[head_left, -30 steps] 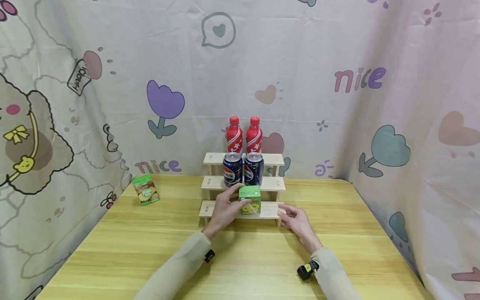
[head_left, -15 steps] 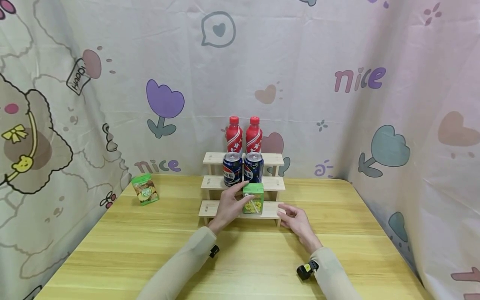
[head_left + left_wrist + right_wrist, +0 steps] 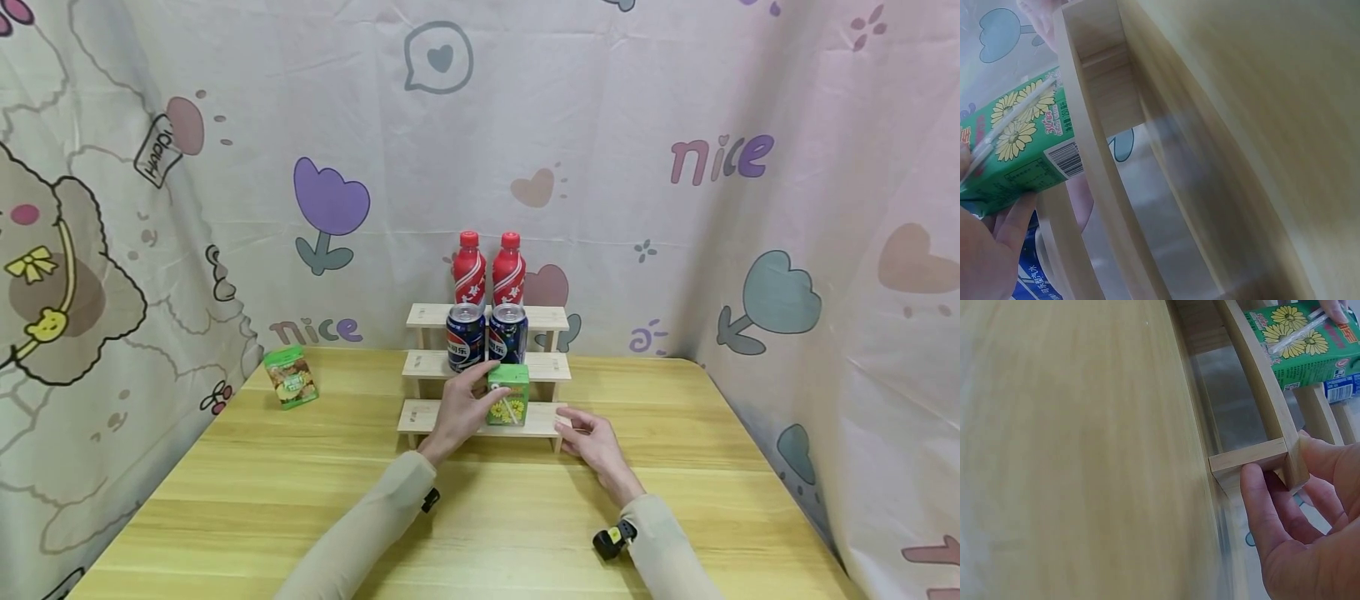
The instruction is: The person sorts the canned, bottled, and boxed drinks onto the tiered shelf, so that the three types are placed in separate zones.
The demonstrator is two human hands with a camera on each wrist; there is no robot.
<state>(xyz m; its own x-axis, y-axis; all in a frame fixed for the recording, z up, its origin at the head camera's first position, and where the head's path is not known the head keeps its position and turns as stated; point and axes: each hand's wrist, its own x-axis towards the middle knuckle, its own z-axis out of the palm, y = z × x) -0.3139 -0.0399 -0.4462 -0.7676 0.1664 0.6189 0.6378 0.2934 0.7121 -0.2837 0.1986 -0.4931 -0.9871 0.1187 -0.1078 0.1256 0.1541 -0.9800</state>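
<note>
A green drink carton (image 3: 507, 400) with yellow flowers and a straw on its front stands upright on the lowest step of a three-step wooden display rack (image 3: 420, 417). My left hand (image 3: 454, 413) grips the carton from its left side. In the left wrist view the carton (image 3: 1032, 140) has its base against the step board. My right hand (image 3: 596, 443) holds the right end of that lowest step, with the thumb on the board and fingers around the end leg in the right wrist view. Behind the carton, two blue Pepsi cans (image 3: 465, 340) stand side by side on the middle step.
Two red-capped bottles (image 3: 469, 275) stand on the top step. Another green carton or packet (image 3: 291, 380) with a brown picture sits at the table's back left. A patterned curtain (image 3: 622, 100) hangs close behind the wooden table (image 3: 225, 500).
My left hand has moved the drink carton a little to the right along the lowest step, its front turning more toward the camera. My right hand has stayed at the rack's end.
</note>
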